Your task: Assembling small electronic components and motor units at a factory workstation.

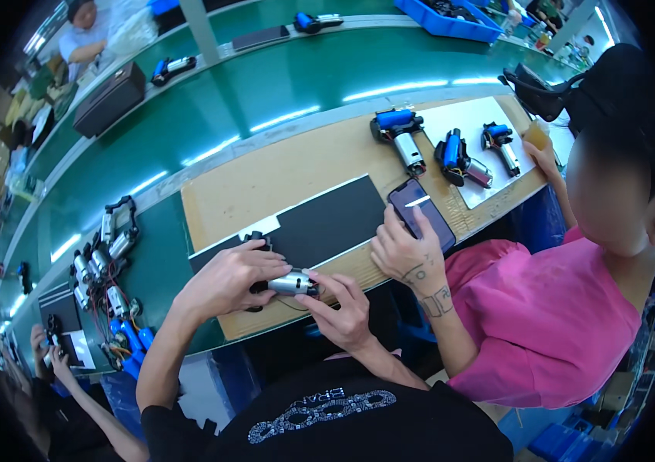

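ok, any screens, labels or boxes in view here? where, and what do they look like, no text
Dark rectangular phone: on the brown board, under a co-worker's hand, screen lit with a pale streak.
Flat dark rectangular slab, maybe a phone: far edge of the green belt, no lit screen.
Blue plastic bin: top, beyond the belt, dark parts inside.
Black box: upper left on the belt, closed.
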`<state>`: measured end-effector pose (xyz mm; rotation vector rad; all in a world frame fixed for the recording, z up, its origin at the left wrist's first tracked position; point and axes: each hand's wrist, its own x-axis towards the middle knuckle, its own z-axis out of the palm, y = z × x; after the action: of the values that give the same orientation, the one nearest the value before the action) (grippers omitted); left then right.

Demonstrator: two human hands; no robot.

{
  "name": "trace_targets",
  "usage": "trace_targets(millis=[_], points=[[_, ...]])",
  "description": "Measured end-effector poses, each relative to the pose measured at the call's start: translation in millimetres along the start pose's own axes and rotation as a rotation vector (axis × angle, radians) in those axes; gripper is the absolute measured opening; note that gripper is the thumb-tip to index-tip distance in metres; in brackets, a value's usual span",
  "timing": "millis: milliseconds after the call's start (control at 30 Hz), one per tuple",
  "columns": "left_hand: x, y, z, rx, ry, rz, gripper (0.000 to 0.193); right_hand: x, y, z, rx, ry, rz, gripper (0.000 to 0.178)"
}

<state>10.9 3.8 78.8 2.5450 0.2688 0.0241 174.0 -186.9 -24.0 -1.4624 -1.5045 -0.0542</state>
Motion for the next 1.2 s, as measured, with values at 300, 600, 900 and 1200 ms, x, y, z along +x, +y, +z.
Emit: trace_targets(millis=[300, 600, 900, 1200], points=[[-0.1, 2.2, 8.2, 0.005, -0.023, 0.003, 0.046, -5.4, -18.5, 6.2, -0.216, -0.047, -0.022, 0.035], [8.2, 9.3, 20.5, -0.043, 0.098, 0.053, 0.046, 0.7, 5.7, -21.4, 0.038, 0.021, 0.078, 0.032], [9.8, 5.9, 35.2, -0.011, 0.133, 0.080, 0.042, 13.4, 22.4, -36.9, -0.004, -0.272, -0.017, 0.038], [11.3, 3.3, 26.9, -0.029, 0.150, 0.078, 0.044, 13.9, 12.1, -32.6, -0.059, -0.171, -0.081, 0.038]])
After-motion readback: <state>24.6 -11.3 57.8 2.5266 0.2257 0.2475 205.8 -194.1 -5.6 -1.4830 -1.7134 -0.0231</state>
